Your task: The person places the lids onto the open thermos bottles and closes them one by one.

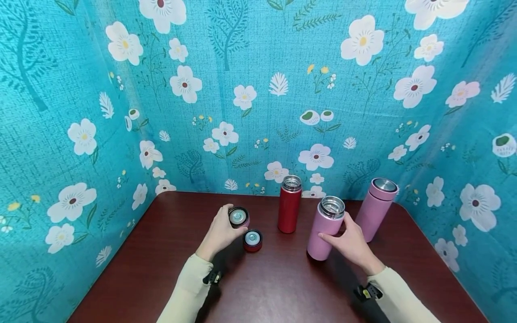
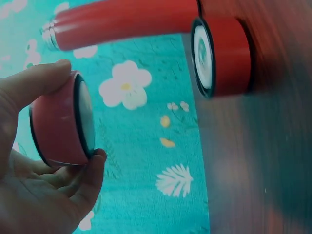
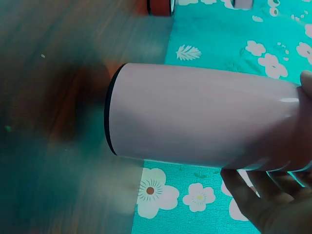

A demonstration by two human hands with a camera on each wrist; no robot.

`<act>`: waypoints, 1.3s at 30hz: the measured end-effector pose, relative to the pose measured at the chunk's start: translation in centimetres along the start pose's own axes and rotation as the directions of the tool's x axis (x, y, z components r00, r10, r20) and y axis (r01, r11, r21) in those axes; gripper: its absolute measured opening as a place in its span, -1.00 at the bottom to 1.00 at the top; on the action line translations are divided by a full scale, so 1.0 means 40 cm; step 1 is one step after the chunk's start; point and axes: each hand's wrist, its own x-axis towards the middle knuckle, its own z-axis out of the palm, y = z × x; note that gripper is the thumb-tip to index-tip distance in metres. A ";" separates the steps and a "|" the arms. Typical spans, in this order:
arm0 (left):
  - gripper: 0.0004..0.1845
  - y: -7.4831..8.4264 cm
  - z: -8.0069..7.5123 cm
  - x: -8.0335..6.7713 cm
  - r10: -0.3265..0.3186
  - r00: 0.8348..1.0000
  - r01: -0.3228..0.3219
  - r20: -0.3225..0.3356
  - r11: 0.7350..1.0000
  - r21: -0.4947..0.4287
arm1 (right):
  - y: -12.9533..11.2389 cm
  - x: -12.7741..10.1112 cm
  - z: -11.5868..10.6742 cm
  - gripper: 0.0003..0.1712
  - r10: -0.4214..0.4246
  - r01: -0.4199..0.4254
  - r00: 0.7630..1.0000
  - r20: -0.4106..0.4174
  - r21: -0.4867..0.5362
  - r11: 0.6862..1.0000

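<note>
Left hand pinches a pink lid between thumb and fingers, raised just above the table, inner side up. A red lid lies on the table just beside it, also inner side up. Right hand curls round the near pink flask, which stands open and tilts slightly, its base apparently on the table. An open red flask stands upright between the hands. A second pink flask stands behind the right hand.
</note>
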 end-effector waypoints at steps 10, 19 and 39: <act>-0.18 0.047 0.020 -0.029 0.095 0.994 -0.099 -0.046 0.990 -0.099 | -0.020 -0.060 0.007 -0.09 -0.070 0.067 0.996 0.048 0.063 0.996; -0.21 0.072 0.032 -0.044 0.146 0.989 -0.144 0.002 0.974 -0.175 | -0.028 -0.089 0.026 -0.02 -0.076 0.063 0.992 0.100 0.127 0.990; -0.22 0.111 0.082 -0.042 0.129 0.987 -0.075 0.094 0.892 -0.446 | -0.049 -0.085 0.077 -0.06 -0.103 0.062 0.979 0.176 0.225 0.973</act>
